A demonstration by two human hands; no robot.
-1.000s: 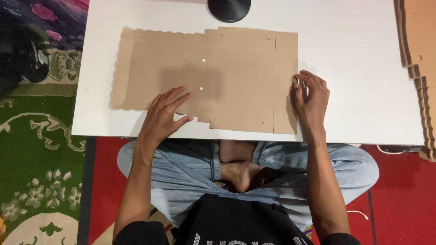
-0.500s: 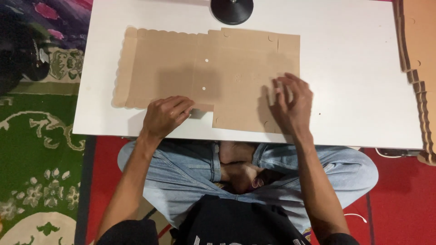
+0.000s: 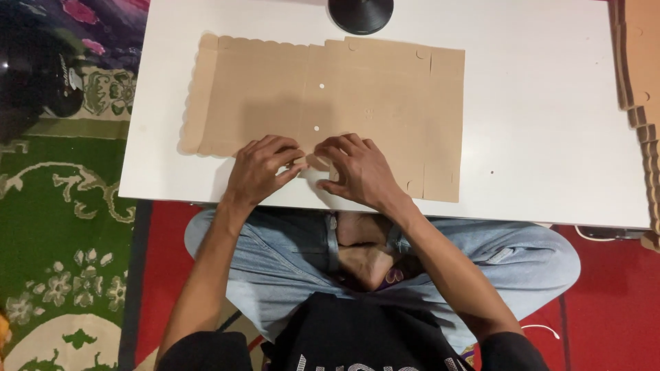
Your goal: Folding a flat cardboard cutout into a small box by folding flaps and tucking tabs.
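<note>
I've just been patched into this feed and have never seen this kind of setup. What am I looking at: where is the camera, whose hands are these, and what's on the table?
There is no machine here. One camera sits on a person's head and looks straight down, so the arms entering from the bottom are that person's own, above their crossed legs in jeans. On the white table lies a flat brown cardboard cutout with a scalloped left edge. The left hand and right hand meet at its near edge, fingertips pinching a small flap there. Neither hand lifts the sheet. A round black object sits at the far edge, and a stack of more cardboard lies at the right. Patterned rugs cover the floor.
</note>
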